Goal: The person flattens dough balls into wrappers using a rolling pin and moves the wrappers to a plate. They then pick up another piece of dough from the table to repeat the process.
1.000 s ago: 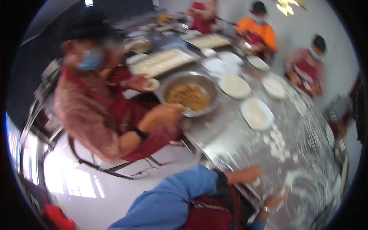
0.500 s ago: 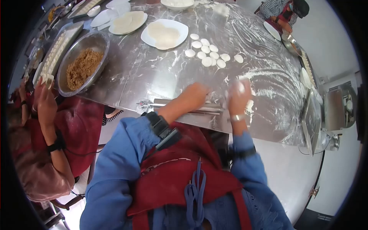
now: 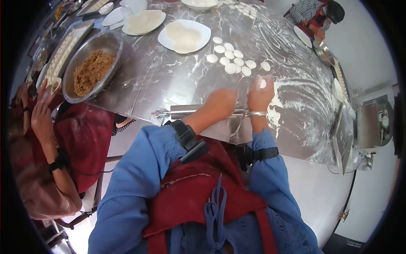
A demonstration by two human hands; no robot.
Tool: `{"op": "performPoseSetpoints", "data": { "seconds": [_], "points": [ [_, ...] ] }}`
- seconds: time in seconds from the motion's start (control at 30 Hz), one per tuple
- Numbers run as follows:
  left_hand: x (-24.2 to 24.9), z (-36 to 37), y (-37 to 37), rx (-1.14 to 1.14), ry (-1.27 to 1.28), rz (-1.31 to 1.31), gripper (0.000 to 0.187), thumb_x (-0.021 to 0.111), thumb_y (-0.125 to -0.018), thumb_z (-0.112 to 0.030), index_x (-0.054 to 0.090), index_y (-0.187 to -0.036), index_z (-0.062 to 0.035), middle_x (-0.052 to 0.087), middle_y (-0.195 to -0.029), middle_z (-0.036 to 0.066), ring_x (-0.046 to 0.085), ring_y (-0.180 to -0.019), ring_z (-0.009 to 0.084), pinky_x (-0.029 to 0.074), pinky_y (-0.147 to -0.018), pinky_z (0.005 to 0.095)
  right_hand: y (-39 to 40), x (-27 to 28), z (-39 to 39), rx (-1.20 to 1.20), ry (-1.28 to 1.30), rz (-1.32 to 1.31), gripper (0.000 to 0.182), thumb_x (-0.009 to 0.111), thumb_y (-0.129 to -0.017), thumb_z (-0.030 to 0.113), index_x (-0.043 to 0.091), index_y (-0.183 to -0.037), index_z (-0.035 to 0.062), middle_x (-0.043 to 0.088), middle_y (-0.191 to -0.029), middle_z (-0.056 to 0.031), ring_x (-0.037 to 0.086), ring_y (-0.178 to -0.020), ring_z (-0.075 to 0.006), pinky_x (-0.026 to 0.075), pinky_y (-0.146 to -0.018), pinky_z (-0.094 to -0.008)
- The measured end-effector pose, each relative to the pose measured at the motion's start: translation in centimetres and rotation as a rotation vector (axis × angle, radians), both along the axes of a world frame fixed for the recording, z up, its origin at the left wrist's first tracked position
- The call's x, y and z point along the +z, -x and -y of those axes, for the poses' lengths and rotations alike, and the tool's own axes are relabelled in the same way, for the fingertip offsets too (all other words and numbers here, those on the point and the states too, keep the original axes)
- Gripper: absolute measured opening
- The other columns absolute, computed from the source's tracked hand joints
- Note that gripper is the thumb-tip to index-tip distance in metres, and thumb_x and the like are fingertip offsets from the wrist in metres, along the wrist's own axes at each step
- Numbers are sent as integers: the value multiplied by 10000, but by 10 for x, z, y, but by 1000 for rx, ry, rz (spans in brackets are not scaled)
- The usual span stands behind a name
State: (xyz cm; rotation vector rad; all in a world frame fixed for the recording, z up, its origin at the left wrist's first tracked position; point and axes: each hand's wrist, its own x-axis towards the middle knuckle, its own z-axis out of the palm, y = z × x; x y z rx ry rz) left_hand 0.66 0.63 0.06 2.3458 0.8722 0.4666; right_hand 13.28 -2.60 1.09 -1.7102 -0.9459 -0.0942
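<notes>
My left hand (image 3: 220,103) lies curled over a long metal rod (image 3: 179,111) that runs along the near edge of the floury steel table (image 3: 169,80). Just to its right, my right hand (image 3: 259,94) pinches a small white dough piece (image 3: 262,83) against the table. A cluster of several small dough discs (image 3: 230,57) lies just beyond both hands. Blue sleeves and a red apron fill the lower view.
A white plate of flat wrappers (image 3: 184,36) stands beyond the discs. A steel bowl of brown filling (image 3: 93,70) and a tray of dumplings (image 3: 63,51) are at the left, by a seated co-worker's hands (image 3: 44,108). Another person (image 3: 317,12) works at the far right, near a machine (image 3: 372,125).
The view swung from the co-workers down onto my hands. Over the last half second my right hand shifted slightly forward with the dough piece; my left hand stayed on the rod.
</notes>
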Motion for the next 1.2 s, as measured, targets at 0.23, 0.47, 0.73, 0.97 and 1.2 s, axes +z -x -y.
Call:
{"op": "performPoseSetpoints", "data": {
  "seconds": [0.23, 0.47, 0.73, 0.97, 1.2],
  "points": [
    [-4, -7, 24, -178, 7, -6, 157, 525, -705, -56, 590, -833, 9, 599, -751, 212, 583, -725, 393, 474, -645, 451, 15, -3, 70, 30, -26, -56, 85, 509, -755, 59, 441, -748, 8, 436, -633, -110, 434, -581, -235, 385, -564, -344],
    [2, -3, -5, -58, 90, -113, 152, 505, -717, -52, 593, -838, -20, 603, -809, 202, 577, -806, 376, 470, -685, 442, -1, -1, 11, -14, 0, 74, 143, 578, -727, 90, 469, -780, 13, 470, -647, -146, 450, -579, -265, 395, -576, -351],
    [7, 3, 20, -187, 50, -91, 143, 497, -738, -75, 593, -836, -31, 601, -797, 195, 578, -794, 372, 471, -671, 444, 7, -8, 59, 4, -40, 104, 130, 567, -740, 91, 464, -763, 14, 478, -652, -143, 445, -570, -283, 397, -571, -361],
    [-3, -6, 7, -181, -33, -135, 106, 536, -727, -138, 544, -775, -43, 588, -740, 170, 559, -731, 366, 442, -643, 433, 5, 1, 39, 33, -34, 11, 108, 543, -741, 72, 451, -748, 16, 452, -638, -116, 442, -566, -243, 399, -568, -348],
    [-5, 0, 16, -160, -7, 1, 120, 534, -730, -137, 551, -782, -29, 587, -736, 181, 560, -723, 375, 443, -647, 444, 8, -4, 53, 42, -55, -16, 106, 533, -749, 88, 457, -754, 14, 459, -627, -105, 450, -556, -215, 389, -538, -335]
  ]
}}
